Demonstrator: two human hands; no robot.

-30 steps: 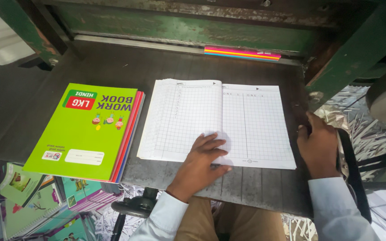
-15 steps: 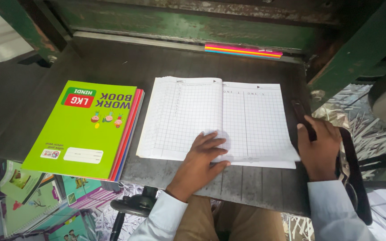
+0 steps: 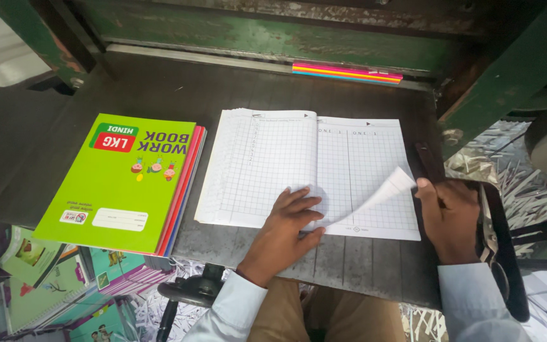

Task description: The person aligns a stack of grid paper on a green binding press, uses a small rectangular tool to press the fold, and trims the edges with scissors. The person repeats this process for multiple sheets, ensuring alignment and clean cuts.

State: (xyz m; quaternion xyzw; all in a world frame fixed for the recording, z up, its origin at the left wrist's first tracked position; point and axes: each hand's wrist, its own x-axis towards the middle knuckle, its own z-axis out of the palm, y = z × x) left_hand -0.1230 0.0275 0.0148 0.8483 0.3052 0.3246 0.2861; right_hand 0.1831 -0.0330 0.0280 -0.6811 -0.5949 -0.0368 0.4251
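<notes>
pressing my left hand [image 3: 286,231] flat on the open gridded book [image 3: 311,171], fingers spread across the lower middle of the spread near the spine, i keep the pages from shifting on the dark metal bench [image 3: 362,266]. half a second ago the right-hand page lay flat and my right hand [image 3: 451,218] rested at the bench edge; now that hand has pinched the lower right corner of the top leaf [image 3: 387,190] between thumb and fingertips and lifted it into a curl, so the page turn is under way and the sheet beneath is showing. the right hand looks nearly closed on the paper, though i cannot tell from this angle whether it caught one sheet or more. the book sits in the centre of the frame. a stack of green workbooks [image 3: 121,180] lies at centre left, well apart, and a thin pile of coloured sheets [image 3: 346,73] sits at the top centre against the green frame.
</notes>
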